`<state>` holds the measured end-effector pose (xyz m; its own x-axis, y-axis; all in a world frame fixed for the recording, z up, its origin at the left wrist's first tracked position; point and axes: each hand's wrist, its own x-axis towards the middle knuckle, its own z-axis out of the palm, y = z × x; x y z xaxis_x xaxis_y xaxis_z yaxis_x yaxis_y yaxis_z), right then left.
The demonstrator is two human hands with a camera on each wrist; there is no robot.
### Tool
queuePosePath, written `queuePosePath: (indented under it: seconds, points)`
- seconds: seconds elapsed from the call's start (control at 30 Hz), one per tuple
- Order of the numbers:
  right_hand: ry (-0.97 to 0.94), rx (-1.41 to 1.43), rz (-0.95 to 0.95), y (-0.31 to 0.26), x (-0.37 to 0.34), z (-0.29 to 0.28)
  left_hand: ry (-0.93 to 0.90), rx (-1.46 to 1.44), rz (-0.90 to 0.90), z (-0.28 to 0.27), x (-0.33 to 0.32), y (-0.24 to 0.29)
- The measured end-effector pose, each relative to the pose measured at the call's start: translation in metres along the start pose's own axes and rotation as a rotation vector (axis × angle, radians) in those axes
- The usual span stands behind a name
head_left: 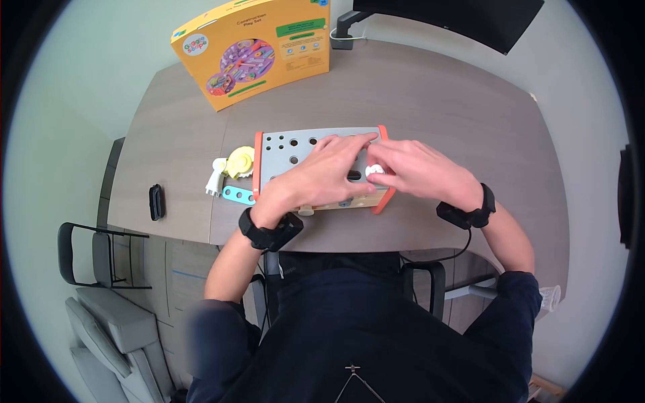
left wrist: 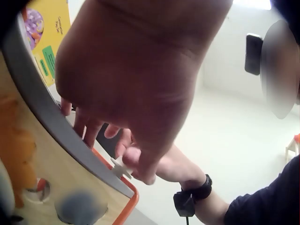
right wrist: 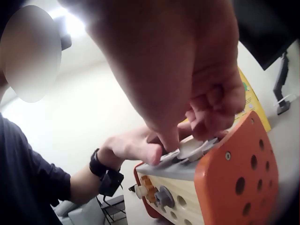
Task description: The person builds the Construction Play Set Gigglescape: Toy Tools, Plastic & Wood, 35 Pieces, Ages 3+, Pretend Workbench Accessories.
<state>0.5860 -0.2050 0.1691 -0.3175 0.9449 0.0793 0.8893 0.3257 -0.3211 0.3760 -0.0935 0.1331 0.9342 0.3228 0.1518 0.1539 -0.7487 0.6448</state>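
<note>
A toy workbench [head_left: 282,153] with a grey holed top and orange end panels stands on the table. Near its right end sits a white gear [head_left: 375,170], low against the top in the right wrist view. My right hand [head_left: 423,171] pinches this gear between thumb and fingers. Over the middle of the top stretches my left hand [head_left: 322,173], its fingers extended toward the right end and hiding several holes. On the pale front panel, the right wrist view shows a grey gear [right wrist: 165,197] and an orange gear [right wrist: 149,188].
Left of the workbench lie a yellow gear piece [head_left: 240,162], a white piece [head_left: 215,178] and a blue holed strip [head_left: 238,195]. A black object [head_left: 156,202] rests farther left. Behind stand a yellow box [head_left: 262,57] and a monitor [head_left: 457,20].
</note>
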Motion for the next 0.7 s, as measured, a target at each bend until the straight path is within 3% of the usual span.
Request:
queuePosePath:
  seconds: [0.03,0.13,0.23,0.33,0.43,0.53,0.63,0.7]
  points:
    - [-0.08,-0.053,0.132,-0.007,0.001,-0.005,0.002,0.033,-0.015,0.002,0.002,0.005]
    - [-0.192,-0.28,0.228,-0.012,0.006,-0.002,0.011,0.087,-0.025,0.005,0.003,0.006]
    - [-0.138,-0.119,0.257,-0.017,0.003,-0.012,0.006,0.0,0.033,0.008,0.003,-0.014]
    - [0.119,0.172,-0.123,-0.005,-0.005,-0.001,-0.047,-0.129,0.046,0.0,0.002,-0.025]
    - [0.034,0.274,-0.078,-0.003,-0.004,0.005,-0.05,-0.103,0.027,-0.004,0.003,-0.016]
    - [0.012,0.147,0.095,-0.011,-0.001,-0.002,-0.007,-0.015,-0.024,0.002,0.003,0.005]
    - [-0.197,-0.065,0.372,-0.015,0.007,0.002,-0.007,0.004,-0.052,0.004,0.005,0.008]
    - [-0.232,-0.089,0.364,-0.019,0.007,-0.011,-0.001,-0.046,-0.006,0.009,0.004,-0.004]
